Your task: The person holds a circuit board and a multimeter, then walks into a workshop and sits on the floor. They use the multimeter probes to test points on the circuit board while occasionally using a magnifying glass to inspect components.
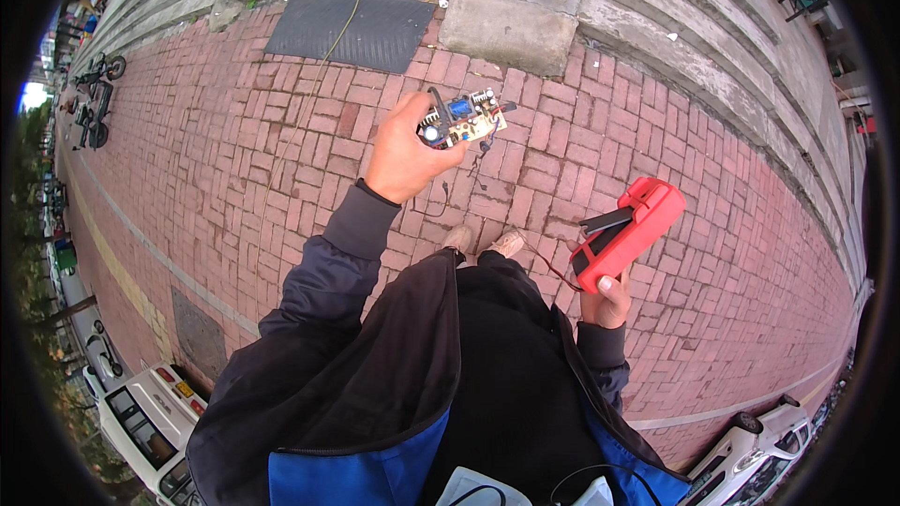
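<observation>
A circuit board (486, 120) with a blue transformer, capacitors and dark metal parts is gripped by its left end between the thumb and fingers of my left hand (408, 152). Thin dark wires (480, 161) dangle beneath it. On the right, my right hand (607, 302) grips the lower end of a red-cased multimeter (639, 230), its thumb pressed on the case. A black flap stands out from the meter's side, and a dark red lead (551, 267) runs from its lower end toward my feet. The meter's display is hidden. Board and meter are well apart, both above the paving.
Red brick paving (375, 112) lies underfoot, with my shoes (506, 242) on it. Ahead are a dark ribbed mat (352, 30), a concrete ramp (511, 14) and long stone steps (684, 28). Motorbikes (94, 103) stand at far left; a white van (155, 422) and a car (759, 450) are parked at the lower edges.
</observation>
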Demonstrator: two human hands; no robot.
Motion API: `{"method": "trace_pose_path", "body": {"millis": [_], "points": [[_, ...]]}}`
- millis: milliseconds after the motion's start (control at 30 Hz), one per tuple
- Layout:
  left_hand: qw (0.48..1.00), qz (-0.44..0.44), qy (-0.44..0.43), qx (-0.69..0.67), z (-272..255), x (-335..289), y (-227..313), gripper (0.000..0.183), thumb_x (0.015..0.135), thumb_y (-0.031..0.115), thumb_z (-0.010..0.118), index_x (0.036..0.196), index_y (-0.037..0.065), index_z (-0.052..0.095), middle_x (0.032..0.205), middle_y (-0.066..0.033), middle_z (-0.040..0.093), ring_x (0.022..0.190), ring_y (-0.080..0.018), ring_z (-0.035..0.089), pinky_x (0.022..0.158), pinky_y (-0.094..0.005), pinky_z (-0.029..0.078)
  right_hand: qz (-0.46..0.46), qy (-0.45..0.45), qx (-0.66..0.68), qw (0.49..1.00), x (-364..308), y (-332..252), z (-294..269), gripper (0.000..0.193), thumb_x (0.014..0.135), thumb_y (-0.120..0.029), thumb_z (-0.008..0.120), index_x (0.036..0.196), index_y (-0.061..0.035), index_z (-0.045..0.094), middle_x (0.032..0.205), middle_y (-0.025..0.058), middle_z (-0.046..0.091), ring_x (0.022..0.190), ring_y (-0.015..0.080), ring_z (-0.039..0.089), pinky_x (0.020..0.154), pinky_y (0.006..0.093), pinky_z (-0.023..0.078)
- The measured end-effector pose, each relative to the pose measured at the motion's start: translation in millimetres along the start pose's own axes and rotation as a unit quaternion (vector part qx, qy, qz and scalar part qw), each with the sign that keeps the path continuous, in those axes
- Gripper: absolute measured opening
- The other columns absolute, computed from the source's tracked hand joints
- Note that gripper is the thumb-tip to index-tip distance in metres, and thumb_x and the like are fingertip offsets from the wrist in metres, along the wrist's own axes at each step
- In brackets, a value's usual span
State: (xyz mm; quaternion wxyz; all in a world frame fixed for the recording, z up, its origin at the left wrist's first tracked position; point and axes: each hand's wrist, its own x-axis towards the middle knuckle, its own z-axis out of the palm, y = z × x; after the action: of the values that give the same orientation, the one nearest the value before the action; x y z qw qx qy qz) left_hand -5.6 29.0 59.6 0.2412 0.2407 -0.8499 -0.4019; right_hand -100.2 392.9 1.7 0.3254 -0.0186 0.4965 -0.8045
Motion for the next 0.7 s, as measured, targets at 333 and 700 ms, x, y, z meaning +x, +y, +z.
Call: {"method": "trace_pose_path", "body": {"millis": [333,700], "points": [[1.000,0.013,-0.001,0.001,3.4,-1.9,1.5,0.041,0.075,0.014,0.087,0.100,-0.004,0.061,0.094,-0.0156,0.059,0.083,-0.0321,0.062,0.076,-0.0399,0.053,0.004,0.026,-0.004,1.000,-1.1,-7.5,7.9,0.088,0.071,-0.030,0.083,0.144,0.0057,0.051,0.125,0.0161,0.065,0.112,0.0330,0.070,0.101,0.0454,0.057],[0.995,0.100,0.010,0.015,6.5,0.4,9.8,0.040,0.076,0.006,0.085,0.109,-0.003,0.066,0.101,-0.0148,0.061,0.091,-0.0322,0.064,0.082,-0.0395,0.054,0.015,0.026,0.003,1.000,-1.4,-7.4,7.9,0.092,0.071,-0.030,0.083,0.149,0.0061,0.048,0.130,0.0164,0.064,0.120,0.0351,0.069,0.102,0.0445,0.055]]}}
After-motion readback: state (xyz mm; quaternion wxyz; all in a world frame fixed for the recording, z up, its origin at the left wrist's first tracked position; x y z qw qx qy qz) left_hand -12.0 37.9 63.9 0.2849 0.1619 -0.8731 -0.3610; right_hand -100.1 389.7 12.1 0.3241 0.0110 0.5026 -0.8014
